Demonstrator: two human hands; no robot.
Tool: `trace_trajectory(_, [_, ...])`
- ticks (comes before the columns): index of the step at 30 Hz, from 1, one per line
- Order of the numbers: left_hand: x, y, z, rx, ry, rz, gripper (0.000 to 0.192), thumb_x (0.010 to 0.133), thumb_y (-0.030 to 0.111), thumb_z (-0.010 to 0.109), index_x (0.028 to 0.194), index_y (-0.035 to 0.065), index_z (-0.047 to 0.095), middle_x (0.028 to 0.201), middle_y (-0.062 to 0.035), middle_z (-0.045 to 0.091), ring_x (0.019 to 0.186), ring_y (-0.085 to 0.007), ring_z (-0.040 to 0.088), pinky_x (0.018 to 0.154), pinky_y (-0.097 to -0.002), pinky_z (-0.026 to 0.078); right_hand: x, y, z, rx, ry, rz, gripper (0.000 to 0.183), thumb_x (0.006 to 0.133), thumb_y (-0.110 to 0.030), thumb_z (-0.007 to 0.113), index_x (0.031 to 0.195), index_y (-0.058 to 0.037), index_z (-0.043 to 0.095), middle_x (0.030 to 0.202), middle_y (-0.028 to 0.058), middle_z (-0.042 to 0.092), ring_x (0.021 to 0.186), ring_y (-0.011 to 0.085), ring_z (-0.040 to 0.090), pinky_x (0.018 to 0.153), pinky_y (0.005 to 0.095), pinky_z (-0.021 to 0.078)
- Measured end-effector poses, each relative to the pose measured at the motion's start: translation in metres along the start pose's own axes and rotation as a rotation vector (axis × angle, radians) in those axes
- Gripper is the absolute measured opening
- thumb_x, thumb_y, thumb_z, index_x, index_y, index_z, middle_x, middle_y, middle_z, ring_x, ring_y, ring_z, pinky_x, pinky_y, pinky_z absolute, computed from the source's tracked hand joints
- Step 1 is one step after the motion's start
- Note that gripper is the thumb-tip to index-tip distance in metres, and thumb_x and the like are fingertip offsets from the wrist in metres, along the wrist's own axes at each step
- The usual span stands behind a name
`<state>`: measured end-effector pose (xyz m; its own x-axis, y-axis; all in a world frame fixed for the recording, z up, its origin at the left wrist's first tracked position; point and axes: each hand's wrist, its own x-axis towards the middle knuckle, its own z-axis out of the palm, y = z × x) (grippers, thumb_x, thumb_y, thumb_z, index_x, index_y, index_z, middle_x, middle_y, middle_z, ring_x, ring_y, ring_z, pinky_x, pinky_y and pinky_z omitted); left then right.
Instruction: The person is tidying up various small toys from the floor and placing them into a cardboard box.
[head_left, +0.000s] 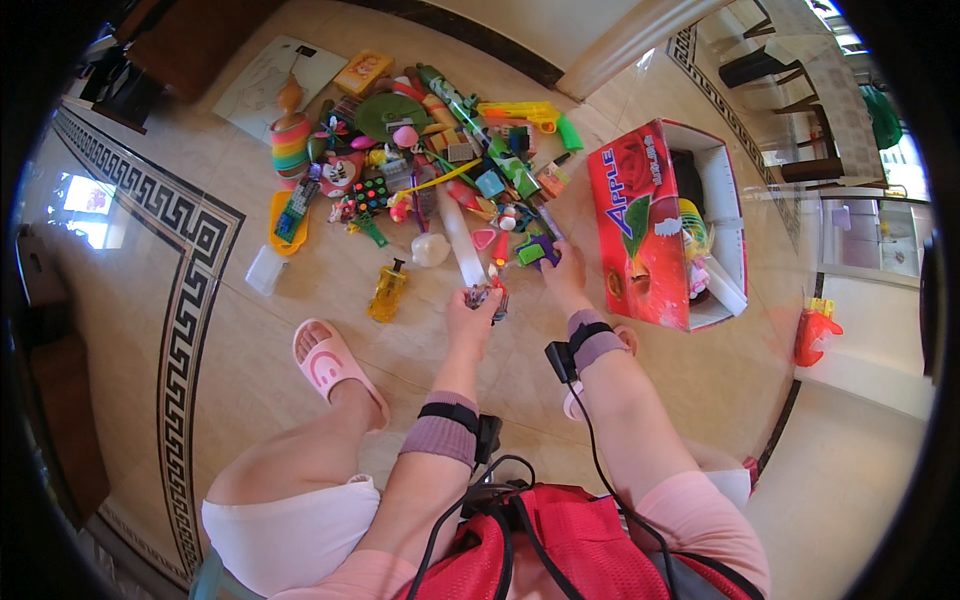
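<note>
My left hand (469, 319) grips a small multicoloured toy (495, 301), its details too small to tell. Just to the right, my right hand (566, 274) reaches down to a purple and green toy (536, 251), fingers on its right side; I cannot tell whether it is lifted. Between the hands and the heap lies a red and yellow toy (499, 251). A whitish translucent tube (459, 236) points down toward my left hand. Left of it sit a white rounded object (430, 250) and a yellow translucent toy (387, 291).
A red cardboard apple box (626, 240) lies at the right, holding a coil spring toy (694, 225) among others. Beyond my hands spreads a toy heap with a camouflage tube (480, 127), a yellow toy gun (521, 112) and rainbow stacking cups (291, 150). A clear plastic box (265, 270) is leftward.
</note>
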<state>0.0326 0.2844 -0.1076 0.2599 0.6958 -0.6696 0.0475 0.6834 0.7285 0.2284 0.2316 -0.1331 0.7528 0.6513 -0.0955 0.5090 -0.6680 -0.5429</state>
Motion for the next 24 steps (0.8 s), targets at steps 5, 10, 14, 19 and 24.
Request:
trace_trajectory(5, [-0.005, 0.003, -0.007, -0.018, -0.04, -0.042, 0.037, 0.072, 0.026, 0.076, 0.087, -0.0018, 0.056, 0.084, -0.0072, 0.057, 0.066, -0.011, 0.053, 0.056, -0.0276, 0.046, 0.005, -0.023, 0.001, -0.308, 0.045, -0.005, 0.043, 0.066, -0.02, 0.073, 0.103, -0.0049, 0.057, 0.103, 0.0153, 0.058, 0.097, 0.0314, 0.055, 0.084, 0.0407, 0.0446])
trace_trajectory(10, [0.005, -0.006, -0.016, -0.023, -0.021, -0.104, 0.034, 0.079, 0.032, 0.069, 0.096, 0.0082, 0.051, 0.088, -0.0022, 0.057, 0.074, -0.0101, 0.055, 0.06, -0.026, 0.046, 0.0, -0.037, 0.01, -0.439, -0.117, 0.072, 0.049, 0.063, -0.028, 0.075, 0.103, -0.007, 0.056, 0.101, 0.0148, 0.058, 0.097, 0.0314, 0.056, 0.081, 0.0425, 0.0465])
trace_trajectory(14, [0.004, -0.005, -0.012, -0.044, -0.022, -0.112, 0.035, 0.081, 0.037, 0.066, 0.096, 0.0093, 0.051, 0.089, -0.0014, 0.057, 0.076, -0.0101, 0.056, 0.062, -0.0264, 0.047, -0.007, -0.022, 0.019, -0.298, -0.09, 0.143, 0.045, 0.06, -0.027, 0.077, 0.094, -0.0047, 0.056, 0.101, 0.0156, 0.058, 0.095, 0.0305, 0.057, 0.079, 0.0421, 0.0476])
trace_trajectory(19, [-0.007, 0.012, -0.005, -0.161, -0.043, -0.171, 0.033, 0.081, 0.039, 0.066, 0.095, 0.0128, 0.051, 0.086, 0.0009, 0.058, 0.075, -0.0092, 0.056, 0.062, -0.026, 0.047, -0.028, -0.012, 0.021, 0.121, -0.197, 0.277, 0.043, 0.064, -0.02, 0.075, 0.096, -0.0017, 0.054, 0.091, 0.0124, 0.061, 0.081, 0.0241, 0.061, 0.069, 0.035, 0.049])
trace_trajectory(24, [-0.008, 0.015, 0.004, -0.288, -0.014, -0.136, 0.025, 0.082, 0.036, 0.064, 0.091, 0.0149, 0.054, 0.083, 0.0032, 0.059, 0.072, -0.0079, 0.056, 0.059, -0.0239, 0.046, -0.049, -0.047, -0.008, 0.527, -0.25, 0.425, 0.035, 0.071, -0.01, 0.071, 0.1, -0.0014, 0.053, 0.081, 0.0056, 0.062, 0.069, 0.0138, 0.059, 0.06, 0.0267, 0.0474])
